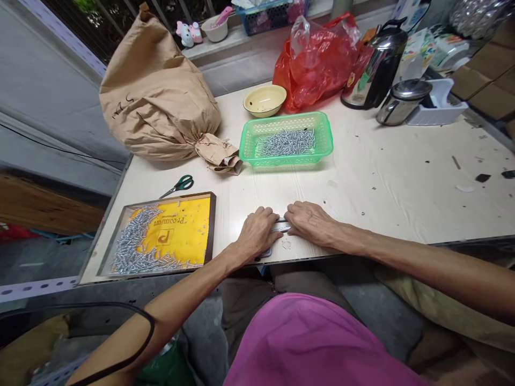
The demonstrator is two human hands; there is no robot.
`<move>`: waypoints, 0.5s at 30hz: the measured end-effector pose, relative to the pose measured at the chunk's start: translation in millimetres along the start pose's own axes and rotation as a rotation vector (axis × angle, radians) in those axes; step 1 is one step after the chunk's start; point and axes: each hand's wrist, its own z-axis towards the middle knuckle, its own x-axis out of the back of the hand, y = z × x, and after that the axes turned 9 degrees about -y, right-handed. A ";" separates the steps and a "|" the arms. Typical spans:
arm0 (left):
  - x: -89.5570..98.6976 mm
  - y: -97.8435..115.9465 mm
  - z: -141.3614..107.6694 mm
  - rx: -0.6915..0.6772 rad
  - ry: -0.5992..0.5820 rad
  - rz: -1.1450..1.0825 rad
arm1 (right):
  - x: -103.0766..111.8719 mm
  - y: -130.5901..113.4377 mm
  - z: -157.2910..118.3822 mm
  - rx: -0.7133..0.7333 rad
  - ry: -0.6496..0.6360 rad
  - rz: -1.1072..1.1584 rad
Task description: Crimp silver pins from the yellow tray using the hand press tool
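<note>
Both hands meet near the table's front edge over a short, narrow silvery metal piece (282, 225). My left hand (257, 231) has its fingers curled on the left end of it, and my right hand (309, 221) grips the right end. Only the middle of the piece shows between the hands; its exact kind is unclear. Under my left hand a small grey object (266, 252) peeks out, mostly hidden. To the left lies a shallow tray (211, 228) lined with yellow, with many small silvery metal pins (134, 241) heaped along its left and near sides.
Behind the hands stands a green plastic basket (281, 160) with more metal pins. Scissors (179, 185) lie beyond the tray. A brown paper sack (156, 102), cream bowl (264, 101), red plastic bag (314, 69), kettle (378, 67) and metal pot (402, 103) line the back.
</note>
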 end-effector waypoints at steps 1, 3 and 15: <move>-1.4 0.2 0.5 0.009 0.001 -0.004 | -3.2 0.3 1.1 0.008 -0.003 0.007; -3.1 0.3 1.5 0.028 0.002 -0.018 | -8.0 1.0 2.8 0.015 -0.006 0.025; -40.6 38.7 -25.4 -0.007 0.241 -0.102 | -0.6 28.0 8.7 0.025 0.059 0.086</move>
